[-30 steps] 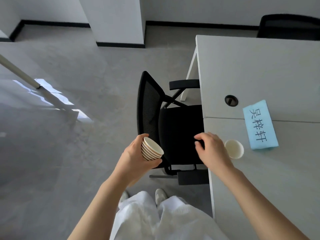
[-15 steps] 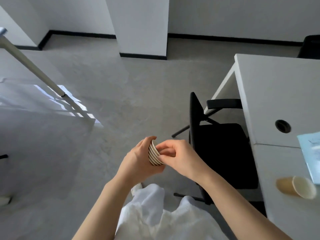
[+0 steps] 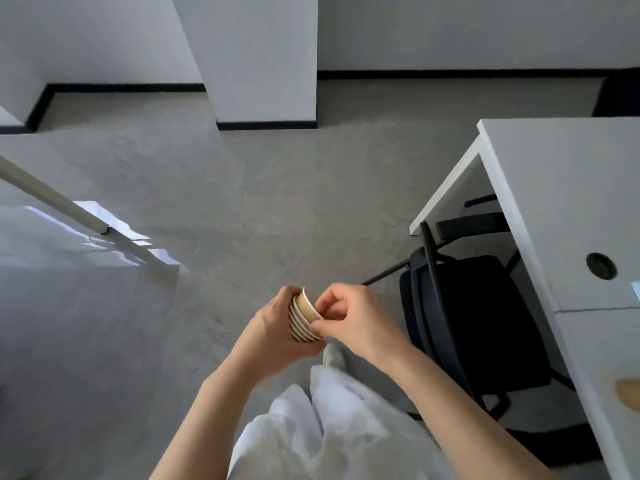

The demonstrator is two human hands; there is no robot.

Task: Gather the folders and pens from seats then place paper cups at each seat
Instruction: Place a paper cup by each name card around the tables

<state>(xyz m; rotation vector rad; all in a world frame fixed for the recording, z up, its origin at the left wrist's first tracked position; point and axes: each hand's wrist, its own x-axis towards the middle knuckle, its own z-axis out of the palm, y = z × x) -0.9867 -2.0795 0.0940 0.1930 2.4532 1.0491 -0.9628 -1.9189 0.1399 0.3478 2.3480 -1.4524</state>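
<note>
Head view: my left hand [image 3: 273,327] is curled round a nested stack of paper cups [image 3: 300,322], thumb under, fingers over the top, w/ the stack lying roughly sideways so the rims face right. The cups are thin kraft-brown paper w/ rolled white rims, tapered round shapes sitting one inside another, so the rims read as a tight set of pale rings. My right hand [image 3: 356,322] is bent in close, its fingertips [image 3: 320,304] and thumb pinching the outermost cup [image 3: 308,303] at its rim end; that cup sits a bit proud of the rest but is in contact w/ the stack. Both hands meet in front of me, over the floor [image 3: 225,209], just left of the chair [image 3: 460,313]. Below them are my loose white trousers [image 3: 332,427], soft and creased, and a pale shoe [image 3: 334,355] toe. The chair is black w/ a thin curved back, padded matte seat and a flat armrest, tucked partway under the desk [image 3: 561,188]. The desk is smooth white laminate, square-edged, w/ a round black cable hole [image 3: 601,266] and a seam across the top. At the far right edge a brown, blurred shape [image 3: 628,393] lies on the desk, well apart from my hands; can't tell what it is. The floor is grey, mottled, slightly glossy; a white pillar [image 3: 263,57] w/ a black skirting stands beyond.
</note>
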